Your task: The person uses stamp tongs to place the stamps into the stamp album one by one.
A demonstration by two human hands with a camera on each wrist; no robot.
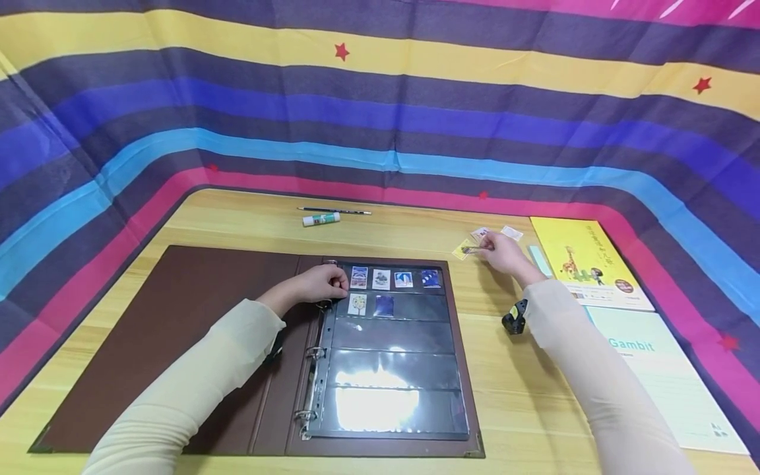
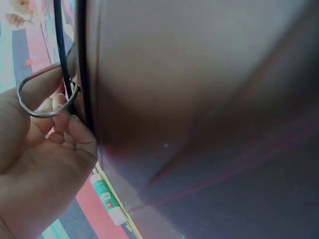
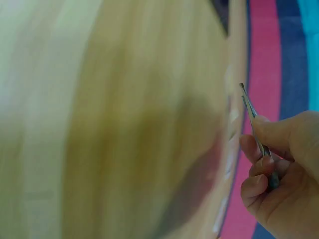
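In the head view my right hand [image 1: 503, 253] pinches metal tweezers [image 1: 471, 250], their tips over a yellow stamp [image 1: 460, 251] on the table. Beside it lie another stamp [image 1: 479, 233] and a pale one [image 1: 512, 232]. The right wrist view shows the tweezers [image 3: 253, 113] between thumb and fingers, tips slightly apart. My left hand [image 1: 323, 284] rests at the upper left of a black stamp page [image 1: 394, 336], fingers loosely bent beside a metal binder ring [image 2: 42, 113]. Several stamps fill the page's top row; a tree stamp [image 1: 357, 304] and a dark blue stamp [image 1: 384, 305] sit below.
The brown binder [image 1: 196, 330] lies spread across the table. Behind it are a glue stick [image 1: 321, 220] and a pencil [image 1: 344, 212]. At right lie a yellow booklet [image 1: 588, 257] and a pale Gambit pad [image 1: 659, 376]. Striped cloth [image 1: 392, 119] encloses the table.
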